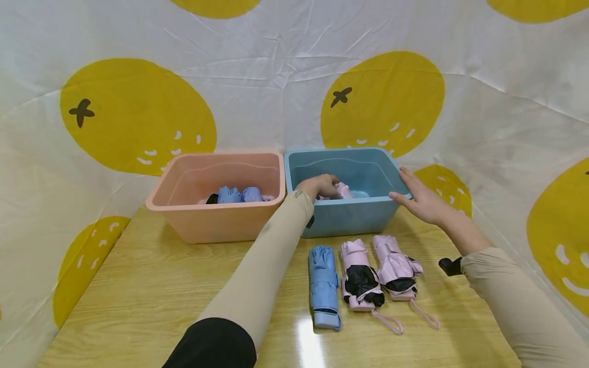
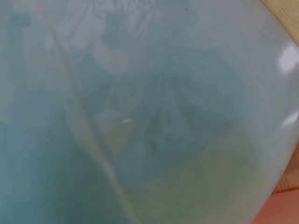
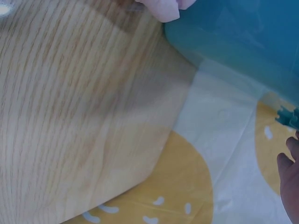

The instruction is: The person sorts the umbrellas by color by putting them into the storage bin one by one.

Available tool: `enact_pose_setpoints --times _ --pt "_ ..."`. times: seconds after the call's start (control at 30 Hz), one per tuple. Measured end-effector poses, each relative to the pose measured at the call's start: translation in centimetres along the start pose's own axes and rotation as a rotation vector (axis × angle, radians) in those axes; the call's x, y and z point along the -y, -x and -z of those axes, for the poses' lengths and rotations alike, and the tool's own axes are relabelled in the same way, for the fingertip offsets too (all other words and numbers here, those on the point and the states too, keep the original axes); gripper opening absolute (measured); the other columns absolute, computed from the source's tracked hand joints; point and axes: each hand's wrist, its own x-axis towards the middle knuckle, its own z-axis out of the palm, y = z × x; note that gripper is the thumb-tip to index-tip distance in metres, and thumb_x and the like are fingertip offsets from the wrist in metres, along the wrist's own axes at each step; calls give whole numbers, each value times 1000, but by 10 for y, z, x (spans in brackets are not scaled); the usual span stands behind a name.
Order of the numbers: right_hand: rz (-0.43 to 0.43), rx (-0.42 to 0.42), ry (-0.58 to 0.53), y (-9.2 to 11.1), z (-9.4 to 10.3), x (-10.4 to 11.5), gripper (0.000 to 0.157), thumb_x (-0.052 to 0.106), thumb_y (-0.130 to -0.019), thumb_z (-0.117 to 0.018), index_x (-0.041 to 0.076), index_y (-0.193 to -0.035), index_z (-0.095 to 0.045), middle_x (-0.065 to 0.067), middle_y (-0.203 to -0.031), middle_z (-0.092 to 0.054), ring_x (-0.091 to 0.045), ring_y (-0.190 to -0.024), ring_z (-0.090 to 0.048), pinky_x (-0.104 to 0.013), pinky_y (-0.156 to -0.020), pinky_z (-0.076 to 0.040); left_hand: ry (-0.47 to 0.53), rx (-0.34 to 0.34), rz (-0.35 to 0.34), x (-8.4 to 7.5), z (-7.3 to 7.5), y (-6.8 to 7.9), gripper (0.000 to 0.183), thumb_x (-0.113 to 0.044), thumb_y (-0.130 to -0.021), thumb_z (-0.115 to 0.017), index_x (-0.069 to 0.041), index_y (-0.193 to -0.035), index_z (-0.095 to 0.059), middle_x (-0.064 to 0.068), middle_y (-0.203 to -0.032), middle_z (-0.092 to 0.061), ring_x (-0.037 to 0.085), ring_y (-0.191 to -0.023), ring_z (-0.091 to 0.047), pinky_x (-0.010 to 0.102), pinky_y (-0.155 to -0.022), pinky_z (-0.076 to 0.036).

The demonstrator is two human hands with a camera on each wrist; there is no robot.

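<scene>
My left hand (image 1: 322, 186) reaches over the front wall of the blue bin (image 1: 349, 217). Its bent fingers hold a pink folded umbrella (image 1: 343, 190) low inside, partly hidden by the hand and wall. My right hand (image 1: 421, 199) lies against the bin's right rim, thumb and fingers spread and fairly straight. On the table in front lie a blue folded umbrella (image 1: 324, 286) and two pink folded umbrellas, the middle one (image 1: 361, 276) and the right one (image 1: 397, 266), both with black patches and wrist loops. The left wrist view shows mostly blurred blue bin wall (image 2: 56, 163).
A pink-orange bin (image 1: 216, 222) stands directly left of the blue one and contains blue folded umbrellas (image 1: 230, 194). Both bins are on a wooden table (image 1: 152, 296). Behind and beside it hangs a white cloth (image 1: 257, 76) printed with yellow fruit.
</scene>
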Motion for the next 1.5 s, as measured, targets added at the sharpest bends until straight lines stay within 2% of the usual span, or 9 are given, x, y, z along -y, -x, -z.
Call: enact_pose_setpoints --times 0.17,0.43,0.53,0.73,0.93,1.13,1.23,1.33,1.5 --pt "10 -1 -3 -2 -3 -2 86 46 -109 -50 5 -167 -1 -15 -174 8 -47 -157 -2 -72 -119 -12 64 12 -62 2 1 3 67 -27 -106 -62 -11 -164 -32 10 -167 -36 30 -148 -41 45 -118 -39" --pt "5 11 -10 -10 -3 0 87 47 -109 -50 5 -167 0 -14 -174 8 -46 -158 -2 -71 -120 -11 112 -143 -192 3 10 7 55 -22 -107 -60 -5 -157 -44 17 -152 -51 31 -139 -49 44 -113 -44" --pt "7 14 -17 -10 -1 0 86 46 -109 -49 5 -167 0 -14 -174 8 -47 -157 -1 -72 -119 -12 132 -192 -213 0 13 11 52 -22 -107 -59 -7 -155 -46 14 -147 -55 28 -135 -52 41 -109 -46" --pt "15 12 -27 -7 4 -3 85 44 -110 -48 3 -166 0 -15 -174 10 -49 -157 -1 -74 -118 -11 236 -276 -296 -4 13 21 50 -24 -107 -60 -14 -154 -49 8 -140 -59 25 -128 -56 37 -101 -50" --pt "18 6 -16 -7 5 -5 85 44 -110 -48 3 -166 0 -16 -173 10 -49 -157 -1 -73 -119 -10 408 -348 -370 -11 14 48 48 -23 -106 -61 -20 -153 -51 5 -138 -59 24 -119 -59 35 -96 -53" --pt "9 8 -10 -6 4 -7 85 44 -110 -48 3 -166 1 -16 -173 10 -50 -156 -1 -74 -118 -11 545 -460 -430 -12 3 85 46 -20 -106 -62 -20 -151 -54 5 -135 -61 24 -113 -61 33 -86 -54" --pt "9 5 -14 -5 4 -6 85 44 -110 -48 3 -166 0 -16 -173 10 -50 -156 -1 -74 -118 -11 575 -498 -464 -10 -5 103 45 -19 -106 -61 -19 -151 -55 5 -135 -60 27 -115 -59 34 -85 -53" --pt "17 -3 -19 -6 4 -5 85 44 -110 -49 3 -166 0 -17 -173 9 -50 -156 -1 -74 -118 -11 589 -526 -495 -6 -14 120 46 -17 -106 -61 -17 -151 -54 6 -137 -58 28 -118 -57 37 -90 -51" --pt "22 -6 -16 -8 4 -5 85 44 -110 -48 3 -166 0 -17 -173 9 -49 -156 -1 -73 -118 -11 570 -592 -539 0 -30 139 47 -13 -104 -62 -12 -150 -54 11 -139 -55 28 -120 -57 42 -98 -49"
